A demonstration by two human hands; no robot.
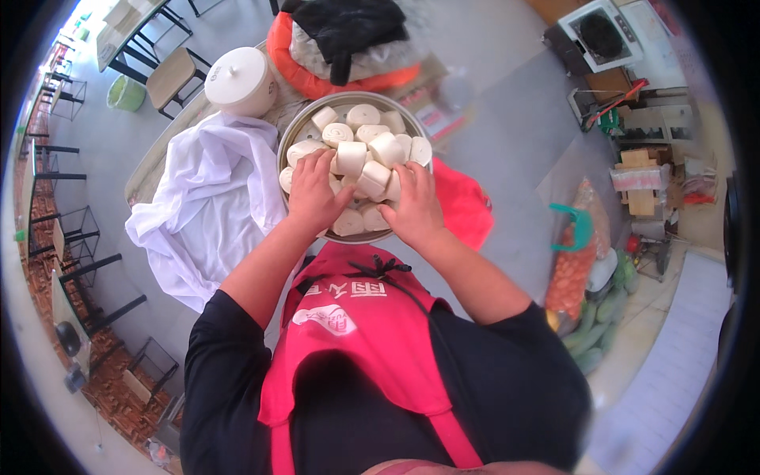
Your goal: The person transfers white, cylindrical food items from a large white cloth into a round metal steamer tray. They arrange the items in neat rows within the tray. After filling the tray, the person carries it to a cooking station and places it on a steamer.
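Observation:
A round metal steamer pan [295, 123], with small holes in its bottom, holds several white steamed buns [351, 158], some with a rolled spiral end. The buns are heaped in the middle. At the left of the heap my left hand [317, 193] rests on buns, its fingers curved over them and its thumb pointing inward. My right hand [417, 205] lies over buns at the right side, fingertips near a tilted bun [374, 178] on top. Whether either hand grips a bun is hidden under the fingers.
Left of the pan, a white cloth [214, 178] drapes over the table edge. A lidded white bucket [240, 83] stands behind it. Beyond the pan sits an orange-red bag [282, 53] with black fabric [350, 27]. Red cloth [460, 205] hangs at the right.

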